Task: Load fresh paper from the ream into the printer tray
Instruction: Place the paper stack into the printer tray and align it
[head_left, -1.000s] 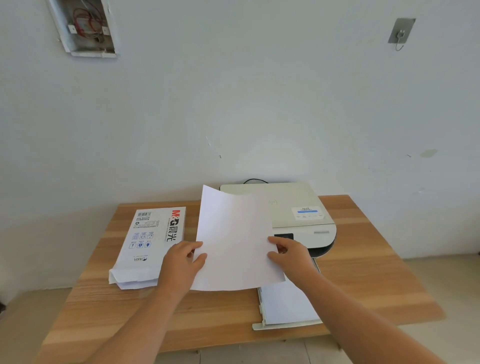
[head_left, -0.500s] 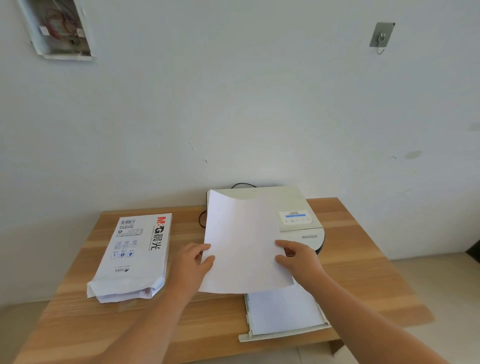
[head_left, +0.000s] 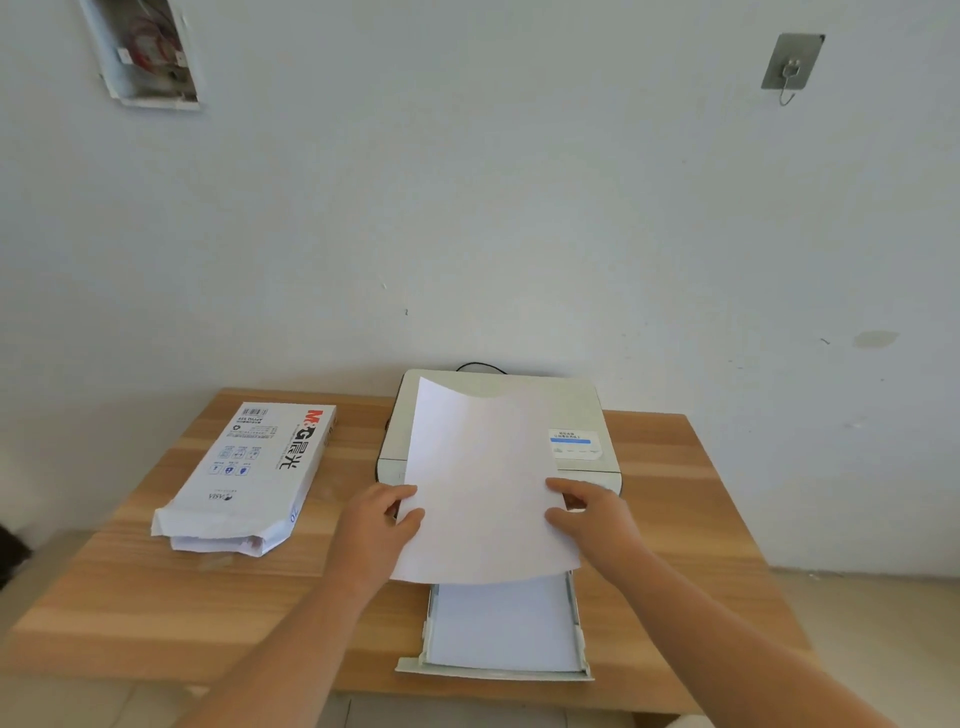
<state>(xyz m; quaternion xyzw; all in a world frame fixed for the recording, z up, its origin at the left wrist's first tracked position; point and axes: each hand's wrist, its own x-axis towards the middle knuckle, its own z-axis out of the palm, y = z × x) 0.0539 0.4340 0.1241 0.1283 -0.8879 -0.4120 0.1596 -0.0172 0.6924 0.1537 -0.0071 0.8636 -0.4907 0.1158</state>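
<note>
I hold a thin stack of white paper (head_left: 483, 483) in the air in front of the printer (head_left: 582, 410). My left hand (head_left: 376, 525) grips its left edge and my right hand (head_left: 592, 514) grips its right edge. The sheets tilt up toward the wall and hide much of the printer's top. Below them the printer tray (head_left: 579, 639) is pulled out toward me, with white paper lying in it. The opened paper ream (head_left: 249, 478), in a white printed wrapper, lies flat on the table's left part, its torn end facing me.
The wooden table (head_left: 691, 545) stands against a white wall. A black cable (head_left: 480, 366) runs behind the printer. An open wall box (head_left: 145, 57) and a metal hook (head_left: 792, 62) are high on the wall. The tray's front end reaches the table's near edge.
Both hands have carried the sheets to the right, from beside the ream to directly over the printer and its pulled-out tray. My view has shifted slightly.
</note>
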